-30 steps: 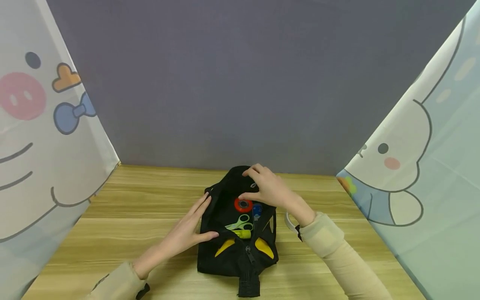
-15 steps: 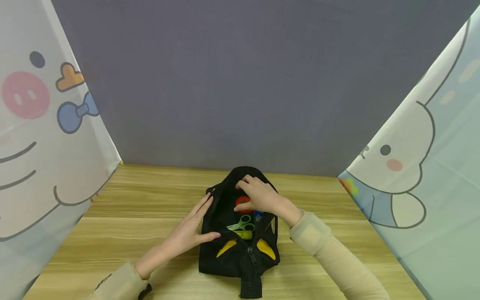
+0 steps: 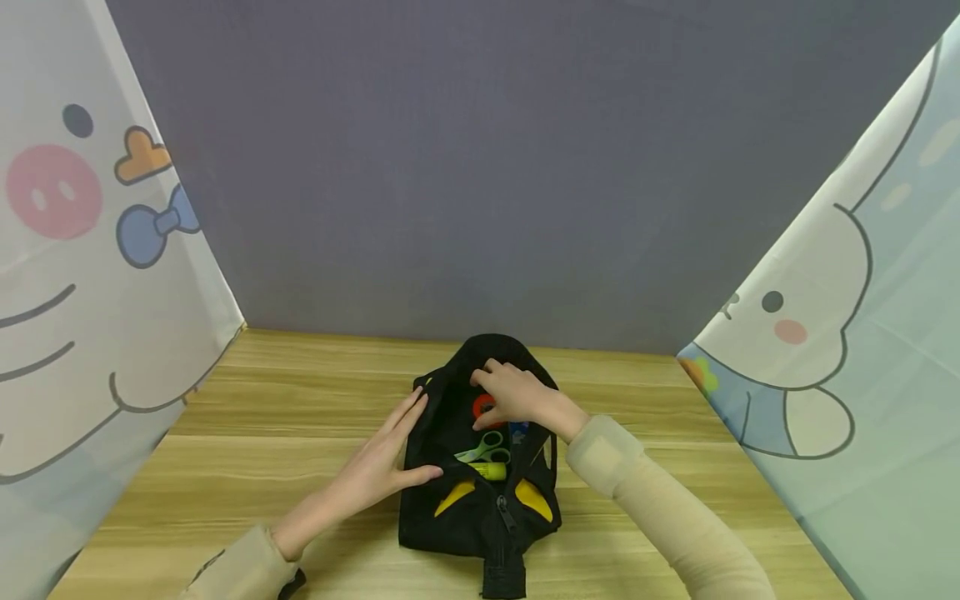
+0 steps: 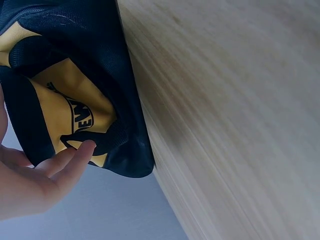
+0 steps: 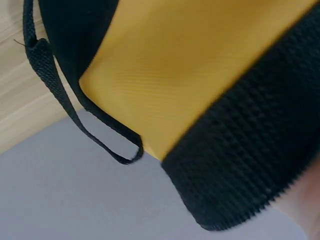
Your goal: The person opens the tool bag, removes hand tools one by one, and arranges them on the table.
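Observation:
A black zipped tool bag (image 3: 450,533) with yellow patches lies unzipped on the table. My left hand (image 3: 382,458) rests along its left rim, fingers straight and thumb spread over the front. In the left wrist view, the fingers (image 4: 75,165) touch the bag's side beside yellow fabric with black lettering. My right hand (image 3: 517,396) reaches into the bag, thumb and fingers apart, over a red tape roll (image 3: 482,406) that it partly covers. Nearer me inside are green scissors (image 3: 480,450), a yellow cylinder (image 3: 491,472) and a blue item (image 3: 519,429).
The wooden table (image 3: 300,392) extends to both sides of the bag. A grey wall (image 3: 465,183) stands behind it, with cartoon-printed cloths left and right. A black strap loop (image 5: 75,115) hangs off the bag's side in the right wrist view.
My right hand has come down and towards me, deeper into the bag and over the red tape roll. The left hand keeps its place on the rim.

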Tool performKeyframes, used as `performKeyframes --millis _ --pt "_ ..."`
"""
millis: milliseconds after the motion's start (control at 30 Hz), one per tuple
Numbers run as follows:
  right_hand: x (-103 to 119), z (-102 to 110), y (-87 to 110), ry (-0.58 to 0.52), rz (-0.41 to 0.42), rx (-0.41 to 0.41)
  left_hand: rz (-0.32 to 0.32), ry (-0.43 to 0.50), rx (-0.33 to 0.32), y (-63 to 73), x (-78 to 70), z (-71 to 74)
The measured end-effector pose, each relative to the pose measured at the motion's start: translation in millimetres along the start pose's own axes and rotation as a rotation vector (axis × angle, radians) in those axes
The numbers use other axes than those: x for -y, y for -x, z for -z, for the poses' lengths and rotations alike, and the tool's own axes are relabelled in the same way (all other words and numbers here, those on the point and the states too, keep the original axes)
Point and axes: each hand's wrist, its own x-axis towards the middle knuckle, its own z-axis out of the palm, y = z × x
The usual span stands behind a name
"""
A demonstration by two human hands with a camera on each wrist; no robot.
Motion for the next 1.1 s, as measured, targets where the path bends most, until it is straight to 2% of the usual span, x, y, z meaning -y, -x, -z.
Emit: performKeyframes --millis 333,1100 --pt "-5 -14 -15.4 0.024 -0.046 0.126 -0.009 -0.012 0.000 -1.9 -0.2 -0.9" --pt "-8 -34 -32.1 0.053 -0.086 0.197 -0.013 0.005 -0.010 0.7 -0.9 -1.6"
